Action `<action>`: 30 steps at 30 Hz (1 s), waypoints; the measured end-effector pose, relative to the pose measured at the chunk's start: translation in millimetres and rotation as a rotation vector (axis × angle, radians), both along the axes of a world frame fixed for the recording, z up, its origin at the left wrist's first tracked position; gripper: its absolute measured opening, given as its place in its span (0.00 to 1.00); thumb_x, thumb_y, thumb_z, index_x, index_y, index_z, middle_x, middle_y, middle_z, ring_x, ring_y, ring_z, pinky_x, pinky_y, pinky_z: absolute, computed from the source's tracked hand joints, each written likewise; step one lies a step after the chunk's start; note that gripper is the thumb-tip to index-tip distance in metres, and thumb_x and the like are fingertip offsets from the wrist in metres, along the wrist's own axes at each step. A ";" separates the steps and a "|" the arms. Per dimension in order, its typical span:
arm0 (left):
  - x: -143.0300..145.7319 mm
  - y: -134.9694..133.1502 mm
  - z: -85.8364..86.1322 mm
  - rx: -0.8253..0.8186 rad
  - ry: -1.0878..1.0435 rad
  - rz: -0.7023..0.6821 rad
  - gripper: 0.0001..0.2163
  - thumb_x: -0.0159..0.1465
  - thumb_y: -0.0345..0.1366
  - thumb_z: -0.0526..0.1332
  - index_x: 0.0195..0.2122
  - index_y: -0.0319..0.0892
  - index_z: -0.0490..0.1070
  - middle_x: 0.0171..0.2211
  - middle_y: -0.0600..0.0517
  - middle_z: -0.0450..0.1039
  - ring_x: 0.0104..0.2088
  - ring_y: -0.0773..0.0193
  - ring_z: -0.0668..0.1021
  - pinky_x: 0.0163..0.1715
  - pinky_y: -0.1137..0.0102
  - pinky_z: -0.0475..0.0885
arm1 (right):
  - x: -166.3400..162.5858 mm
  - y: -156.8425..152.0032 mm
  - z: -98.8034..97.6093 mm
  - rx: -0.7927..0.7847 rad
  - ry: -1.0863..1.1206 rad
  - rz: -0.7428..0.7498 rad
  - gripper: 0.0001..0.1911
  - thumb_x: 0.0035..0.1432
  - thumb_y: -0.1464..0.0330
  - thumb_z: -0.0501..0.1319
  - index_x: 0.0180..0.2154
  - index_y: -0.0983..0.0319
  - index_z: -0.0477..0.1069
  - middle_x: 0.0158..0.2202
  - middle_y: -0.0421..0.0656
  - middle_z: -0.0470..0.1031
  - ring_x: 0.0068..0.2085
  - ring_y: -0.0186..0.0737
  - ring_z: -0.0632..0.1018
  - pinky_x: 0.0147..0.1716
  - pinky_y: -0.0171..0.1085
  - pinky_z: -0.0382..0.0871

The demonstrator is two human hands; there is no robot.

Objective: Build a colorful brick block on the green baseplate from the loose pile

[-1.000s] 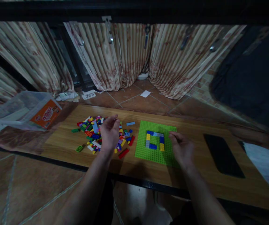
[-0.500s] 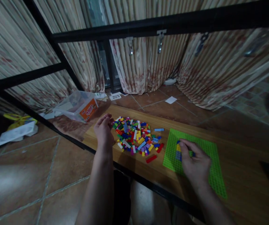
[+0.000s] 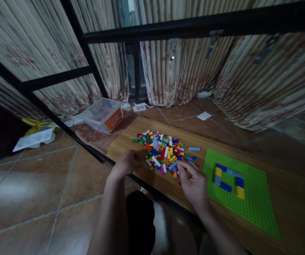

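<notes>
A pile of small coloured bricks lies on a low wooden board. To its right sits a green baseplate carrying a small square frame of blue, yellow and grey bricks. My left hand rests curled at the board's near edge, left of the pile, its fingertips at a green brick. My right hand lies on the pile's near right edge, fingers reaching into the bricks; whether they pinch one I cannot make out.
A clear plastic box with an orange label sits left of the board. Striped curtains hang behind a black metal frame. A white bag and paper scraps lie on the tiled floor.
My right hand has left the baseplate and moved left onto the brick pile. My left hand has dropped to the board's near edge. My view has swung left.
</notes>
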State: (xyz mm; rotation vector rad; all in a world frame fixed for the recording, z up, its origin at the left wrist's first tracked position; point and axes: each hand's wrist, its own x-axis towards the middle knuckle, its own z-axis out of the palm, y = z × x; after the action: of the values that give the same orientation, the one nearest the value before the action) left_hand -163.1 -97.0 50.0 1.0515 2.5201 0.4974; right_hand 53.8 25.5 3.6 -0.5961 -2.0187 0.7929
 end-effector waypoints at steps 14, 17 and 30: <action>12.9 27.6 -4.1 0.075 -0.057 0.013 0.08 0.51 0.32 0.66 0.33 0.38 0.76 0.30 0.50 0.76 0.31 0.61 0.76 0.27 0.72 0.63 | 6.1 6.0 2.0 -0.079 -0.010 -0.034 0.09 0.63 0.68 0.57 0.41 0.57 0.76 0.39 0.43 0.79 0.40 0.40 0.78 0.41 0.40 0.72; 13.9 31.5 -6.4 0.103 -0.083 0.019 0.09 0.50 0.31 0.66 0.34 0.37 0.75 0.31 0.49 0.77 0.32 0.61 0.77 0.30 0.72 0.66 | 6.8 7.7 3.4 -0.080 -0.022 -0.049 0.09 0.63 0.68 0.57 0.41 0.57 0.76 0.39 0.43 0.79 0.40 0.40 0.78 0.41 0.40 0.72; 38.7 52.5 5.1 0.093 0.094 0.131 0.15 0.55 0.38 0.65 0.43 0.40 0.75 0.43 0.43 0.78 0.44 0.51 0.78 0.40 0.66 0.68 | 7.9 14.1 3.5 -0.089 0.015 -0.062 0.09 0.63 0.68 0.57 0.41 0.59 0.76 0.37 0.43 0.79 0.37 0.37 0.79 0.37 0.36 0.72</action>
State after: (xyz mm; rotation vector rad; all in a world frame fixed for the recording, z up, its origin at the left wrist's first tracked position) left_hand -124.4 -44.4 55.1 0.9681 2.6845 0.6211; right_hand 61.7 39.6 7.1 -0.6979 -1.9497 0.8505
